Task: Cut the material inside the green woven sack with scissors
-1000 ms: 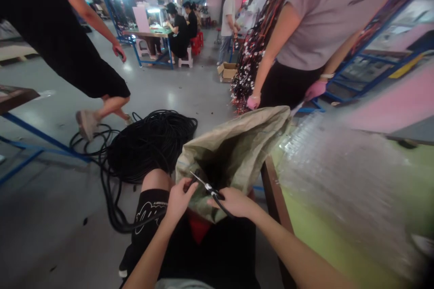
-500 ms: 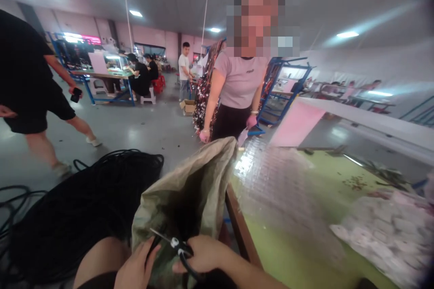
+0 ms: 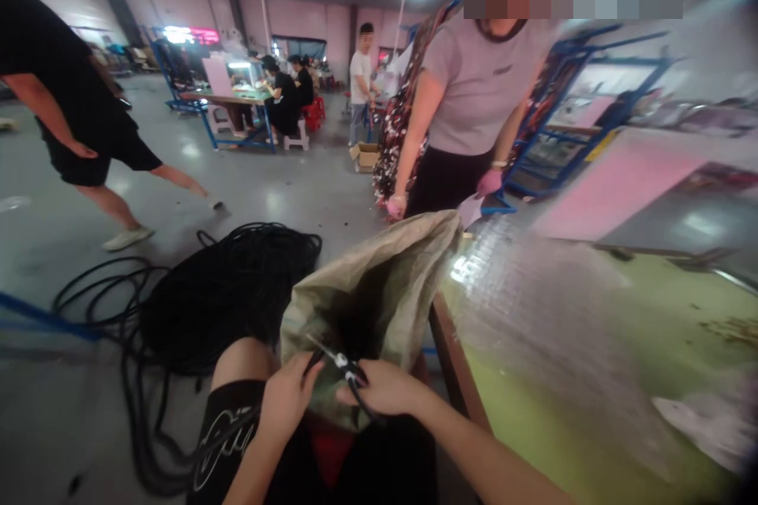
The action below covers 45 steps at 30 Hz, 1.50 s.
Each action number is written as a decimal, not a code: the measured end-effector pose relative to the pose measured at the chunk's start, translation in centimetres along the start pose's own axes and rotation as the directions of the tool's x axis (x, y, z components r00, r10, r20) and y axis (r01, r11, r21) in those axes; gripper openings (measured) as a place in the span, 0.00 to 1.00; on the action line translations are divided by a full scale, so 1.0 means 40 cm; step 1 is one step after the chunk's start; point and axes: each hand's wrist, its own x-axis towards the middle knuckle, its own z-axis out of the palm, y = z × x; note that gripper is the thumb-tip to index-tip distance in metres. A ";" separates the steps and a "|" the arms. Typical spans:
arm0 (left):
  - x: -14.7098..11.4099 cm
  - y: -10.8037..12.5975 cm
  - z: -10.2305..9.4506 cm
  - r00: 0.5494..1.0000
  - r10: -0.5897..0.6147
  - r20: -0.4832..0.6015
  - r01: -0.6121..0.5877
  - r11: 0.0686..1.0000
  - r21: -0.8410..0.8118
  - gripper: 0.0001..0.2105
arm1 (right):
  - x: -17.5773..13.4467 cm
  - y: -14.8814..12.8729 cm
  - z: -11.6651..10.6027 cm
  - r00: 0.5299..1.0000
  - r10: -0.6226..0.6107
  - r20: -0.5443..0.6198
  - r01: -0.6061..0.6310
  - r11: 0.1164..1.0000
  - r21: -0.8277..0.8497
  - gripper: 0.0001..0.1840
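My right hand (image 3: 382, 387) is closed around the black handles of a pair of scissors (image 3: 342, 361). Their metal blades point up and left, toward my left hand. Closed fingers of my left hand (image 3: 289, 393) grip a black cord (image 3: 313, 360) close to the blade tips; whether the blades touch it I cannot tell. Just beyond both hands a beige woven sack (image 3: 370, 260) stands with its mouth gaping, its inside dark. More of the same cord runs by my left wrist to a large black coil (image 3: 230, 292) on the floor.
To my right is a table (image 3: 503, 410) with a yellow-green top and clear plastic sheeting (image 3: 533, 308). A co-worker (image 3: 479, 87) stands past the sack, holding a pale sheet. Another person (image 3: 76, 95) in black is at the left. Blue racks (image 3: 568, 110) stand behind.
My view has swung left and down, so the scene sits further right. The person in black has taken a step. Both hands keep the cord and scissors in nearly the same pose.
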 end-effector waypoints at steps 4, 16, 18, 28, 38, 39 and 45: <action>0.003 0.010 -0.004 0.999 0.023 -0.043 -0.016 0.989 0.148 0.17 | 0.001 -0.008 -0.012 0.997 0.076 -0.020 -0.077 0.996 -0.033 0.33; 0.005 0.000 0.009 0.996 -0.027 0.086 0.048 0.968 -0.248 0.19 | 0.010 0.012 -0.024 0.997 0.056 0.061 -0.059 0.997 0.046 0.32; 0.007 -0.001 0.004 0.988 -0.042 0.149 0.092 0.934 -0.345 0.21 | 0.010 0.011 -0.030 0.995 0.051 0.083 -0.057 0.996 0.064 0.32; 0.005 0.002 -0.011 0.982 -0.070 0.178 0.152 0.852 -0.502 0.24 | 0.037 0.057 0.017 0.993 -0.048 0.108 0.031 0.988 0.150 0.27; -0.008 -0.011 -0.023 0.825 0.019 0.564 0.541 0.260 -0.800 0.26 | 0.025 0.039 0.023 0.979 -0.107 0.173 0.054 0.957 0.286 0.27; -0.008 -0.012 -0.024 0.810 0.026 0.586 0.565 0.235 -0.791 0.26 | 0.024 0.040 0.022 0.977 -0.096 0.188 0.039 0.957 0.286 0.28; 0.002 -0.004 -0.011 0.877 -0.107 0.469 0.463 0.457 -0.760 0.28 | 0.025 0.052 0.026 0.977 0.003 0.213 -0.066 0.954 0.293 0.29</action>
